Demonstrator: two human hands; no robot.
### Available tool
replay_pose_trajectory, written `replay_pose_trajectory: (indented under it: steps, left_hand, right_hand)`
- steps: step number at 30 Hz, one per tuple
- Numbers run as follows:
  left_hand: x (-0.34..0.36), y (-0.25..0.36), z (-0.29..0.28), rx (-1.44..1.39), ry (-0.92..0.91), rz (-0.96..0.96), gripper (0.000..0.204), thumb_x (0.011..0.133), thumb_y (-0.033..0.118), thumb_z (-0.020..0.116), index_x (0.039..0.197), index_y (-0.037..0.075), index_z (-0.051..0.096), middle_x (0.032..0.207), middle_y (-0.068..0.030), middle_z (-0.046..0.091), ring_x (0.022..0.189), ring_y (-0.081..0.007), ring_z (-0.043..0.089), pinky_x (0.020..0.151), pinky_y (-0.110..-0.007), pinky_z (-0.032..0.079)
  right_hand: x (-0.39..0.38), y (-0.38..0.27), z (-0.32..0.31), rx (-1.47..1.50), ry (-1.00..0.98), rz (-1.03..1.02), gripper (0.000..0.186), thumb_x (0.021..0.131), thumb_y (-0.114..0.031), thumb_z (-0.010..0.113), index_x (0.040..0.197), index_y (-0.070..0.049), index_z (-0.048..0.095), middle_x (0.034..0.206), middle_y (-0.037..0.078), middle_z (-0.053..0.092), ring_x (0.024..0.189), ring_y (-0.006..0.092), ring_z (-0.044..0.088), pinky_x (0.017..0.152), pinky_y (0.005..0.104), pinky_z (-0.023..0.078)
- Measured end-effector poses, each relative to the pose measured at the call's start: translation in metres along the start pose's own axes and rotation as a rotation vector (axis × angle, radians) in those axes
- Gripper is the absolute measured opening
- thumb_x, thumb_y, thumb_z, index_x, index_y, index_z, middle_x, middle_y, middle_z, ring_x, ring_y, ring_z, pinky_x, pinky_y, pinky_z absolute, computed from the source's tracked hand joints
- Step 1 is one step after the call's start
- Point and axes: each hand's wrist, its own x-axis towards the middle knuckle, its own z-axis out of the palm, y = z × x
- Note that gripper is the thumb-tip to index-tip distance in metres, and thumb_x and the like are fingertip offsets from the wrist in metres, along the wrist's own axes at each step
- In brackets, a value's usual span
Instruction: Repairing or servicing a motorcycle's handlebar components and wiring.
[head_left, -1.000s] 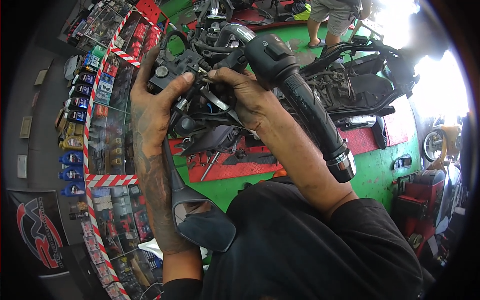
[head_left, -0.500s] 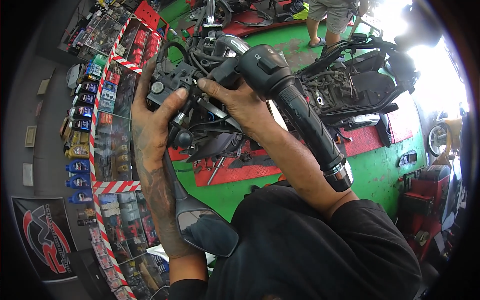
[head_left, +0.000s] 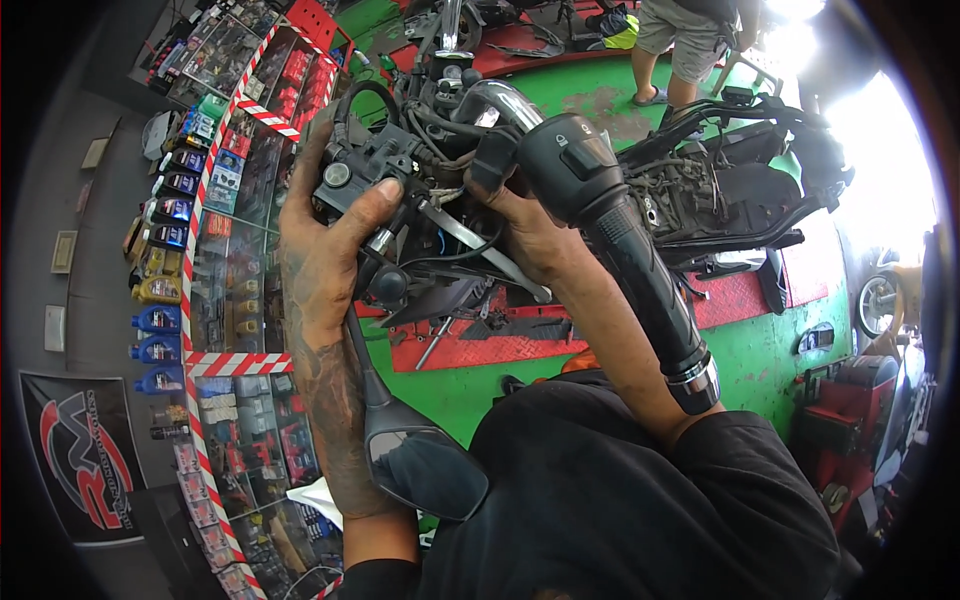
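Observation:
I am close over a motorcycle handlebar with a black rubber grip and a black switch housing. My left hand is shut on the black brake lever bracket, thumb across its front. My right hand is closed around the bar just below the switch housing, fingers in among the black cables. A silver lever blade runs between the two hands. A black mirror on its stem hangs below my left forearm.
A glass display case with red-and-white striped edges holds bottles and boxed parts at left. A stripped black motorcycle stands on red mats on the green floor. Another person's legs stand at the top. A red machine is at right.
The handlebar assembly has shifted up and left in view. My left thumb has slid across the front of the bracket, and my right hand has moved lower under the switch housing.

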Motion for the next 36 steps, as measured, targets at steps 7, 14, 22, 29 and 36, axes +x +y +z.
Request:
replay_pose_trajectory:
  steps: [7, 14, 22, 29, 36]
  left_hand:
    - [-0.003, 0.001, 0.002, -0.013, 0.001, 0.008, 0.086, 0.08, 0.019, 0.084, 0.152, -0.005, 0.043, 0.132, -0.0204, 0.062, 0.117, -0.0248, 0.064, 0.101, -0.036, 0.052]
    - [-0.004, 0.004, 0.002, -0.031, 0.011, -0.02, 0.087, 0.079, 0.017, 0.083, 0.152, -0.005, 0.042, 0.129, -0.0201, 0.065, 0.115, -0.0247, 0.066, 0.099, -0.035, 0.054]
    - [-0.003, 0.003, 0.002, -0.032, 0.003, -0.022, 0.087, 0.079, 0.016, 0.084, 0.152, -0.005, 0.042, 0.13, -0.0204, 0.064, 0.115, -0.0253, 0.066, 0.099, -0.035, 0.054]
    - [-0.003, -0.003, -0.001, -0.001, 0.005, 0.026, 0.088, 0.079, 0.019, 0.085, 0.151, -0.006, 0.042, 0.134, -0.0216, 0.061, 0.12, -0.0256, 0.063, 0.103, -0.036, 0.051]
    - [-0.007, -0.001, -0.002, -0.053, 0.004, -0.01, 0.088, 0.079, 0.02, 0.085, 0.151, -0.007, 0.042, 0.134, -0.0218, 0.062, 0.121, -0.0267, 0.062, 0.105, -0.037, 0.05]
  right_hand:
    - [-0.004, -0.01, 0.002, -0.039, 0.009, -0.018, 0.038, 0.093, -0.021, 0.078, 0.127, -0.008, 0.066, 0.121, 0.005, 0.068, 0.114, 0.0166, 0.061, 0.105, 0.0352, 0.047]
    - [-0.008, -0.019, 0.012, 0.081, -0.024, 0.028, 0.029, 0.094, -0.016, 0.076, 0.121, -0.01, 0.066, 0.114, 0.002, 0.066, 0.113, 0.0157, 0.06, 0.105, 0.0352, 0.046]
    - [-0.009, -0.022, 0.01, 0.0, 0.012, -0.004, 0.033, 0.093, -0.017, 0.078, 0.123, -0.009, 0.066, 0.113, 0.003, 0.068, 0.111, 0.0146, 0.062, 0.102, 0.0337, 0.049]
    - [-0.012, -0.03, 0.009, -0.003, -0.034, -0.006, 0.037, 0.092, -0.019, 0.079, 0.125, -0.008, 0.066, 0.111, 0.003, 0.068, 0.111, 0.0141, 0.062, 0.102, 0.0327, 0.049]
    - [-0.01, -0.045, 0.022, -0.108, -0.049, 0.013, 0.035, 0.091, -0.014, 0.08, 0.123, -0.006, 0.068, 0.117, 0.004, 0.07, 0.113, 0.0128, 0.062, 0.102, 0.033, 0.049]
